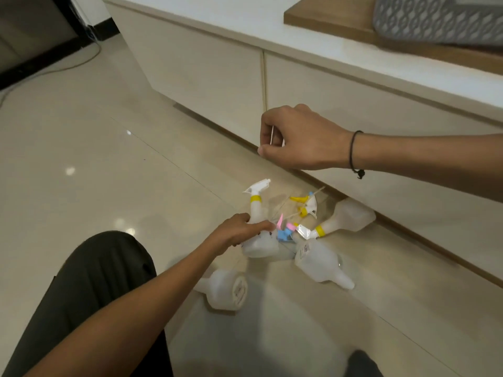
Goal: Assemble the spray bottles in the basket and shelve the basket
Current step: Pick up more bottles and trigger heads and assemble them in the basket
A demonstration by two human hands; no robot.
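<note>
Left arm extends forward, forearm bare. Left hand [239, 232] lies palm-down, with thumb and index finger on either side of the spray bottle [256, 212] in its grip. Right arm reaches in above and beyond that grip. Right hand [299, 137] is raised, fingers curled toward the thumb; whether it holds anything cannot be told.

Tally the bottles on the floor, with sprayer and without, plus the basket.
With sprayer: 2, the held bottle and the bottle by the cabinet
Without sprayer: 2, the near bottle and the right bottle
Basket: 1
Total: 5
</note>
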